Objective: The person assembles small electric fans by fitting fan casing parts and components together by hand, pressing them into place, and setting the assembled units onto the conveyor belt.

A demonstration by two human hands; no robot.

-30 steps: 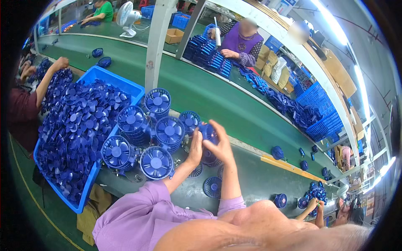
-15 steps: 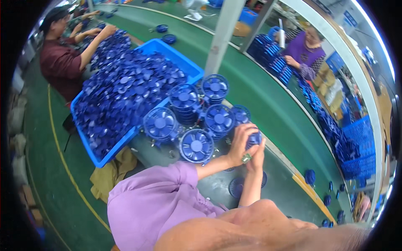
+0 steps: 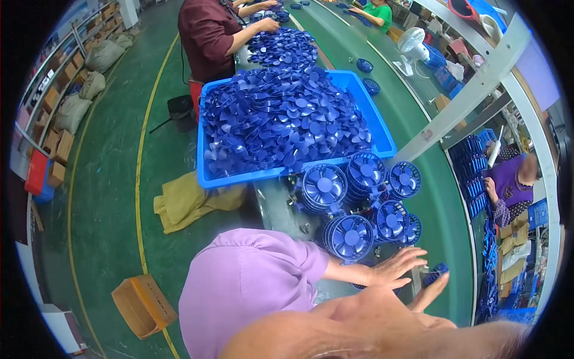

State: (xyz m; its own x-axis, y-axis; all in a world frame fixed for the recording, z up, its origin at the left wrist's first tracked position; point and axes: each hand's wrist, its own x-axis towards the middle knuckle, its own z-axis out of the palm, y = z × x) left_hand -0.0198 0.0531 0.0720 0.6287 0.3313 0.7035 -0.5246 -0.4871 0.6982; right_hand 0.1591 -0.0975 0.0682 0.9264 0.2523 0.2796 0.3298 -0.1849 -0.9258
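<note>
My left hand (image 3: 399, 269) is stretched out with its fingers apart and nothing in it, just in front of the stacked blue fan housings. Several stacks stand close together, among them a front stack (image 3: 350, 237) and a left stack (image 3: 323, 185), each topped by a round cage with blades. To the right, over the edge of the green belt, my right hand (image 3: 431, 292) has its fingers against a small blue fan housing (image 3: 435, 273) and seems to grip it. Part of that hand is hidden.
A blue tub (image 3: 239, 178) heaped with blue fan blades stands beyond the stacks. A white post (image 3: 454, 105) rises at the right of the tub. Along the right runs the green conveyor belt (image 3: 445, 209). Co-workers sit at the far end and across the belt. A cardboard box (image 3: 143, 305) lies on the floor.
My hands were together around a blue fan housing and are now apart. The left has let go and spread its fingers; the right has moved toward the belt. The view has swung left.
</note>
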